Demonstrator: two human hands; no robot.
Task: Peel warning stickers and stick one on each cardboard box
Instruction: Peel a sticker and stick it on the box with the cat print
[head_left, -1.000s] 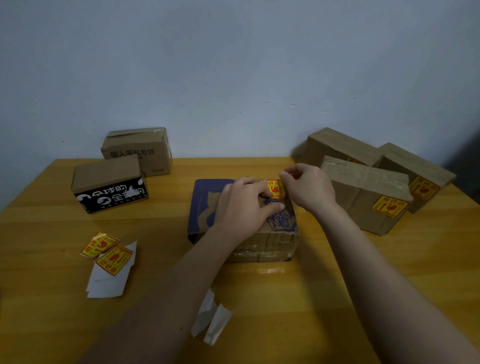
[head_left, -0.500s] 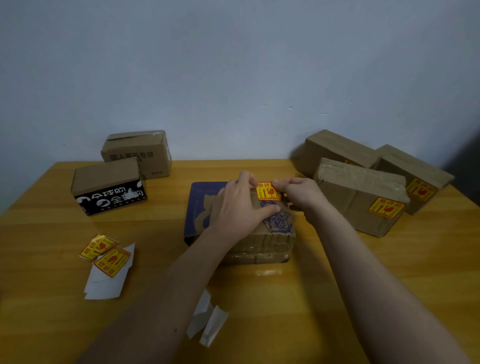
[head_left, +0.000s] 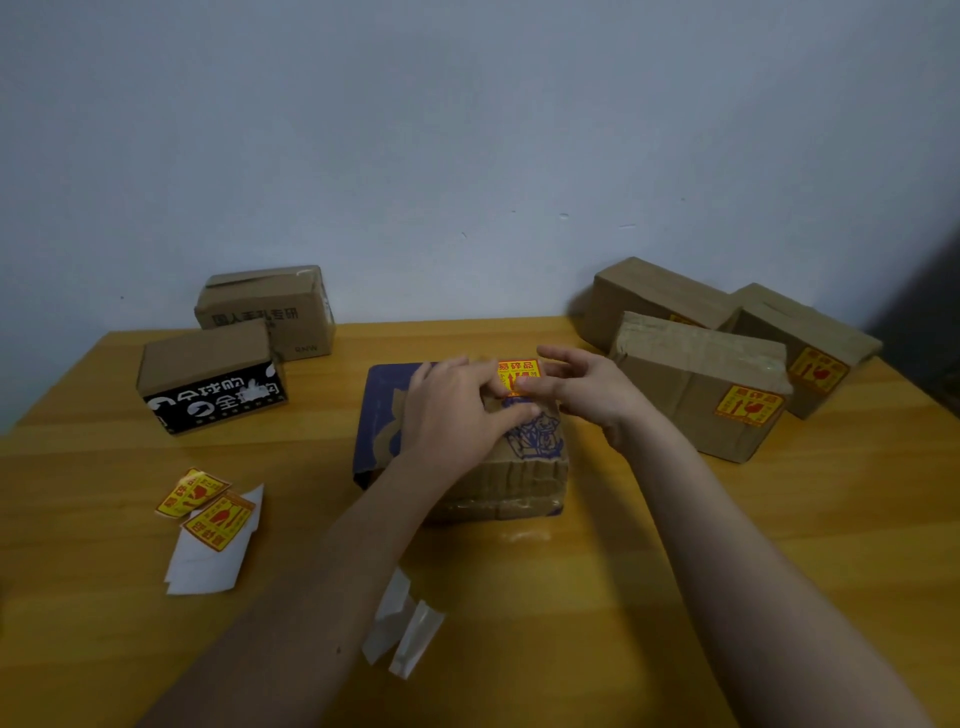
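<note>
Head-worn view, close, down over the table.

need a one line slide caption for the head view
Both hands, left hand and right hand, press a yellow warning sticker onto the center cardboard box on a wooden table.

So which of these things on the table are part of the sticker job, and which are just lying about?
In the job: sticker under both hands, the box beneath it, two spare stickers, two unlabelled boxes, labelled boxes.

Lying about: peeled backing papers.
</note>
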